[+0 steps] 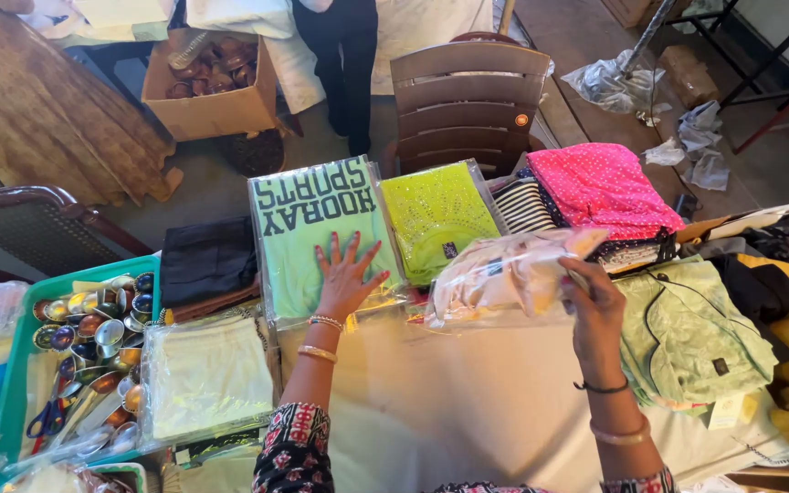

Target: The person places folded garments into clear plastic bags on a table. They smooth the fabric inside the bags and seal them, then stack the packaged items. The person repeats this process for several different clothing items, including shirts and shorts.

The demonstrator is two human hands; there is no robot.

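At table centre, left hand (347, 274) lies flat, fingers spread, palm down on the green bagged shirt (317, 228) with dark lettering; not gripping, just pressing. Right hand (595, 306) at 3 o'clock of it, fingers closed on the edge of a pale bagged garment (509, 274), lifted clear of the cloth-covered table (468, 411). Judgement: both packs are light, soft and floppy, and the clear film looks slick, so a pinch at a corner lets the pack sag; better to grip a long edge or support from below. Lime bagged top (436, 215) sits between the two, touching the green one. At 1 o'clock: pink dotted fabric (600, 187) on a striped stack. At 3 o'clock: loose light-green shirt (687, 333), and yellow cloth beyond it. At 9 o'clock: dark folded cloth (207, 260), cream bagged cloth (207, 374), teal tray (20, 365) of shiny small bowls with scissors. At 12 o'clock: brown slatted chair (468, 100), cardboard box (212, 91) of brown pots, and a person's dark legs standing. Floor at 2 o'clock is littered with plastic wrap.
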